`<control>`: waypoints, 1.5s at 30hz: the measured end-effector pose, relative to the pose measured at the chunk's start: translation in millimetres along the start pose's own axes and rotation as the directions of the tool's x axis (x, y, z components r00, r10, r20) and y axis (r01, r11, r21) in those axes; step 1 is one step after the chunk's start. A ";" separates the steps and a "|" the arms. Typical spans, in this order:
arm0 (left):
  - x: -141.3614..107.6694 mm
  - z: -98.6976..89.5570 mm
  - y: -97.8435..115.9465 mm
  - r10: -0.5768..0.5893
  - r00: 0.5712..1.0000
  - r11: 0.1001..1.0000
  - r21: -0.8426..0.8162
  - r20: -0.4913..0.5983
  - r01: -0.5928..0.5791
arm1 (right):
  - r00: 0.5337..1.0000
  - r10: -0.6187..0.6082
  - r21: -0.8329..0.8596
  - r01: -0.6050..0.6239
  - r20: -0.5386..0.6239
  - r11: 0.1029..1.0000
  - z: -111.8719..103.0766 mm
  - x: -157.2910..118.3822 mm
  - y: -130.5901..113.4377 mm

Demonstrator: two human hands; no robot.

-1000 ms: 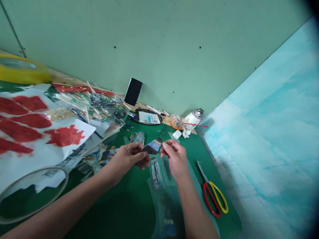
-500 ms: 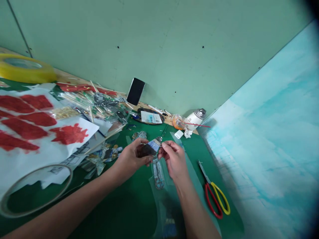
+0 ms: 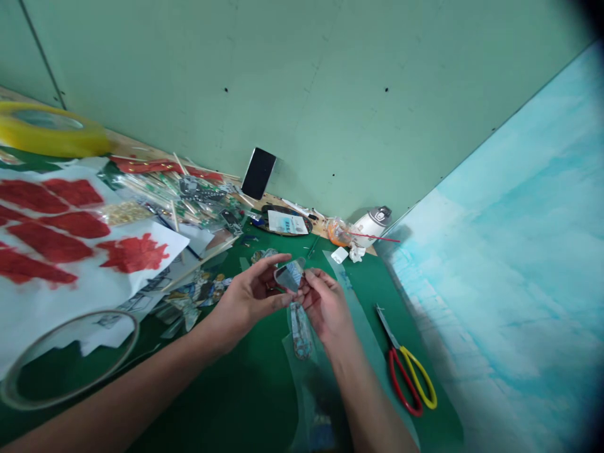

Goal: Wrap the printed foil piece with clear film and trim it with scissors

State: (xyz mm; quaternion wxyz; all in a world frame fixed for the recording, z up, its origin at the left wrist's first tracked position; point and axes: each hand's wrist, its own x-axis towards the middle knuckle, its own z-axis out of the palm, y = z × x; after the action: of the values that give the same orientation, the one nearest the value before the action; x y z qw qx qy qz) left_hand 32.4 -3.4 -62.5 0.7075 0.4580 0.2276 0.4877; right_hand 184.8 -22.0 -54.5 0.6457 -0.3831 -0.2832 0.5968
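A small printed cut-out [image 3: 290, 275] with a glossy, film-like surface is held up over the green mat, tilted. My left hand [image 3: 250, 296] spans its left side, index finger above and thumb at the lower edge. My right hand [image 3: 326, 301] pinches the right edge between thumb and curled fingers. Below them, a long patterned cut-out [image 3: 299, 330] lies on a clear plastic sheet [image 3: 363, 321]. Another patterned cut-out [image 3: 264, 254] is partly hidden behind my left hand. More printed cut-outs [image 3: 202, 289] lie left of my left wrist.
Scissors [image 3: 406, 371] with red and yellow handles lie at the right. At the left are red-painted paper [image 3: 47, 245], a yellow tape roll [image 3: 89, 141] and a large ring-shaped roll [image 3: 134, 340]. A phone [image 3: 258, 173] leans on the wall, near a white bottle [image 3: 370, 226].
The cut-out has turned in my fingers and now catches more light. The left hand's index finger has stretched out along the top. The rest of the scene has barely shifted.
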 end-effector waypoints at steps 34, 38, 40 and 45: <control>2.0 -5.5 1.4 -0.002 1.000 0.997 0.073 -0.015 0.003 | 0.999 0.022 0.029 -0.021 -0.034 0.999 0.1 -4.7 -1.7; 2.2 -4.4 2.4 0.004 0.999 0.995 0.103 -0.033 -0.001 | 0.999 0.021 0.017 -0.021 -0.041 1.000 0.4 -4.3 -1.7; 2.3 -4.0 2.5 0.008 0.999 0.994 0.112 -0.041 -0.003 | 0.999 0.020 0.008 -0.019 -0.043 1.000 0.5 -4.1 -1.7; 2.6 -4.4 1.7 0.030 0.999 0.992 0.122 -0.029 -0.026 | 0.999 0.024 0.015 -0.023 -0.042 1.000 -0.2 -4.2 -1.4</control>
State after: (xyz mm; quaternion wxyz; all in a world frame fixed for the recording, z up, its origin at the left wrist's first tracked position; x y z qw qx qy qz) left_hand 29.3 1.0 -62.8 0.6678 0.4958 0.2611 0.4899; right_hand 185.2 -26.2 -53.1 0.6472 -0.3942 -0.2608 0.5981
